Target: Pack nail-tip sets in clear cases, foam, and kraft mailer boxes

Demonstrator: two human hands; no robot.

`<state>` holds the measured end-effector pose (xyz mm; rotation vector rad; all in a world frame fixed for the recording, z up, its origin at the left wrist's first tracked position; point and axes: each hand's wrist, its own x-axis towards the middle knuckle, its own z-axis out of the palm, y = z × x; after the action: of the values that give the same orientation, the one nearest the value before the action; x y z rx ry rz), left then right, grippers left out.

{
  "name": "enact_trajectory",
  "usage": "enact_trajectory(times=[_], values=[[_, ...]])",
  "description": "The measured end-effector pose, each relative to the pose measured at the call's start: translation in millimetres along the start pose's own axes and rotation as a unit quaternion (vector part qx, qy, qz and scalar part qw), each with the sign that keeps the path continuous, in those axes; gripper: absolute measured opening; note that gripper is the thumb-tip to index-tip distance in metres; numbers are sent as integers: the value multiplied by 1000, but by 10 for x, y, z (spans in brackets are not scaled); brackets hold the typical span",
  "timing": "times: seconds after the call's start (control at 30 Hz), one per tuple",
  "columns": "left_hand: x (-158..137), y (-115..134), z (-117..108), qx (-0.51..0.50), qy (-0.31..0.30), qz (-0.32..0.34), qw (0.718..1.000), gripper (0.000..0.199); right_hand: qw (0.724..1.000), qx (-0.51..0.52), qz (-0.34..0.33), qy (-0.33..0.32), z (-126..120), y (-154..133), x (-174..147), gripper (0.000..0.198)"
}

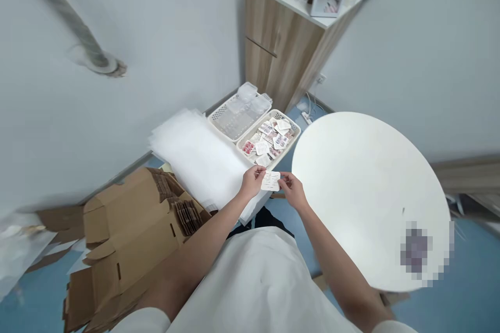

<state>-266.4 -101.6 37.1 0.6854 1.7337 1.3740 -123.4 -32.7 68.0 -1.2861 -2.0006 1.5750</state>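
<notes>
A small white card with rounded corners and lines of dark print point(270, 181) is stretched between my two hands. My left hand point(252, 181) pinches its left edge, and my right hand point(292, 188) grips the right edge. The print is too small to read. Just beyond the card stands a white plastic basket point(296, 134) full of similar printed cards point(280, 141), some with red or dark pictures. Behind it to the left is a second white basket point(213, 124) with clear plastic boxes point(247, 92) in it.
White foam sheets point(203, 158) are stacked left of the baskets. Flattened cardboard boxes point(136, 218) pile up at lower left. A round white table point(363, 182) stands at right, with a blurred-out patch on it. A wooden cabinet point(281, 36) fills the far corner; a power strip point(307, 117) lies near it.
</notes>
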Motion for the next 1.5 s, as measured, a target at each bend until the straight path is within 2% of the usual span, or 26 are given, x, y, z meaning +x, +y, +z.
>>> enact_trajectory(times=[0.1, 0.2, 0.4, 0.53, 0.7, 0.8, 0.93, 0.97, 1.03, 1.1, 1.13, 1.23, 1.3, 1.4, 1.5], values=[[-155, -72, 172, -12, -44, -16, 999, 22, 998, 7, 23, 57, -76, 112, -335, 33], [-325, -57, 349, -29, -121, -39, 992, 24, 992, 20, 54, 111, -197, 212, -641, 31], [-613, 25, 651, -42, -293, -65, 953, 19, 968, 74, 85, 225, -426, 327, -1070, 29], [-691, 39, 851, -30, -332, -60, 941, 18, 953, 103, 94, 270, -512, 410, -1245, 30], [-657, 135, 1118, 44, -354, 19, 934, 20, 951, 105, 105, 270, -678, 564, -1457, 43], [-642, 279, 1301, 135, -384, 118, 906, 23, 956, 95, 70, 270, -863, 648, -1565, 52], [-675, 514, 1557, 200, -409, 221, 862, 23, 962, 88, 39, 256, -1121, 736, -1611, 35], [-689, 564, 1615, 208, -402, 234, 861, 23, 963, 92, 34, 252, -1173, 753, -1606, 29], [-723, 644, 1721, 220, -348, 246, 877, 22, 959, 108, 22, 263, -1258, 783, -1590, 22], [-770, 696, 1822, 226, -277, 239, 903, 21, 942, 113, 7, 316, -1323, 807, -1579, 20], [-800, 712, 1875, 222, -261, 229, 911, 21, 930, 105, -2, 351, -1349, 819, -1577, 19], [-899, 731, 2060, 170, -306, 167, 921, 25, 903, 53, -54, 423, -1414, 860, -1580, 13], [-945, 723, 2192, 120, -336, 110, 928, 28, 899, 16, -100, 426, -1449, 904, -1581, 10], [-946, 692, 2343, 76, -334, 31, 939, 29, 897, -29, -145, 416, -1497, 1005, -1576, 13], [-874, 653, 2412, 73, -332, 8, 940, 29, 902, -45, -155, 401, -1543, 1130, -1583, 24]])
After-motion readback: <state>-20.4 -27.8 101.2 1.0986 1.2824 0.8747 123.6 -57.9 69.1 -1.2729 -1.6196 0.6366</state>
